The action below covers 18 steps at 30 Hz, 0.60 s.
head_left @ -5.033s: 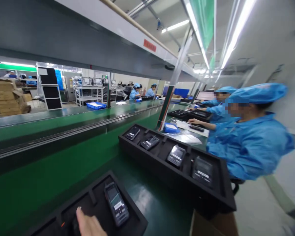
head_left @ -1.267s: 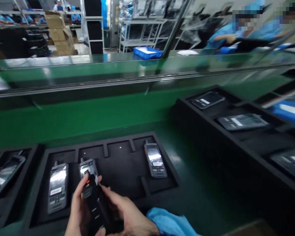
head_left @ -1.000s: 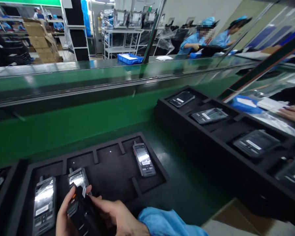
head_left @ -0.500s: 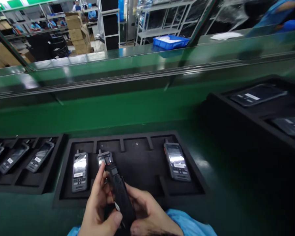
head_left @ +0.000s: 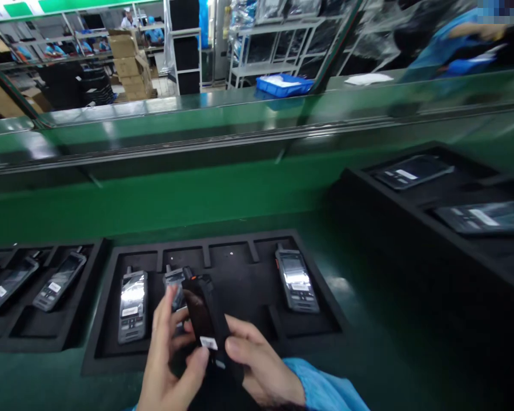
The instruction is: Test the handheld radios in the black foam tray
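A black handheld radio [head_left: 203, 314] with a stubby antenna, an orange mark on top and a white label is held tilted above the tray. My right hand [head_left: 261, 357] grips its right side, thumb on the edge. My left hand [head_left: 169, 354] holds its left side, with the thumb by the label and the index finger raised. Beneath is a black foam tray [head_left: 240, 285]. In that tray lie a radio [head_left: 132, 308] at the left, another radio [head_left: 175, 279] partly hidden behind my left hand, and a third radio [head_left: 297, 279] at the right.
Another foam tray [head_left: 71, 337] with several radios sits to the left. On the right, a raised black tray [head_left: 351, 182] carries two more radios. Behind a green partition [head_left: 197, 194], a ledge holds a blue bin [head_left: 285, 85], and a person's blue sleeve [head_left: 437, 43] shows at upper right.
The radio in my hands has turned so its dark screen and label now face me more; before, its side showed. The view has shifted slightly to the right.
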Available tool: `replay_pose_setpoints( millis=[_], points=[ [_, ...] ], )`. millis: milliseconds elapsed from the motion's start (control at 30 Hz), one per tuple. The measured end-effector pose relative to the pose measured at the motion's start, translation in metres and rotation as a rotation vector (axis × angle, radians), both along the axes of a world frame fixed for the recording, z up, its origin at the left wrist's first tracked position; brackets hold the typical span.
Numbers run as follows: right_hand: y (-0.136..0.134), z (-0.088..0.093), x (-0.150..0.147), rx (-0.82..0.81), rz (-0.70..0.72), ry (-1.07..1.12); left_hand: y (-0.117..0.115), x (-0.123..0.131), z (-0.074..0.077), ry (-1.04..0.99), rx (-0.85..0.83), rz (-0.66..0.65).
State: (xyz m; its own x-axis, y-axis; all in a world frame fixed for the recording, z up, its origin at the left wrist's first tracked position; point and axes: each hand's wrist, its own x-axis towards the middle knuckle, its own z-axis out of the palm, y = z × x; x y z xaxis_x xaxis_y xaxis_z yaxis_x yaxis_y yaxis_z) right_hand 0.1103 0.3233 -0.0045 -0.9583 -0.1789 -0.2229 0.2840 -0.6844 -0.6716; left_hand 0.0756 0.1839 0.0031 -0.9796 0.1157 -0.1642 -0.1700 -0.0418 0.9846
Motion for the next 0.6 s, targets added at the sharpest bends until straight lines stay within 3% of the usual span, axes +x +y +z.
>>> replay_pose_setpoints(
  millis=[167,400,533,600],
  points=[
    [0.036,-0.009,-0.006,0.375,-0.219,-0.050,-0.003,-0.009,-0.017,0.146,-0.112,0.020],
    [0.062,-0.012,-0.002,1.180,-0.333,-0.141,-0.001,-0.008,-0.031,0.207,-0.117,0.024],
    [0.095,-0.006,0.008,1.648,-0.499,-0.283,-0.002,-0.012,-0.038,0.195,-0.108,0.035],
    [0.111,-0.006,0.012,1.802,-0.487,-0.368,-0.006,-0.017,-0.045,0.137,-0.075,0.029]
  ],
)
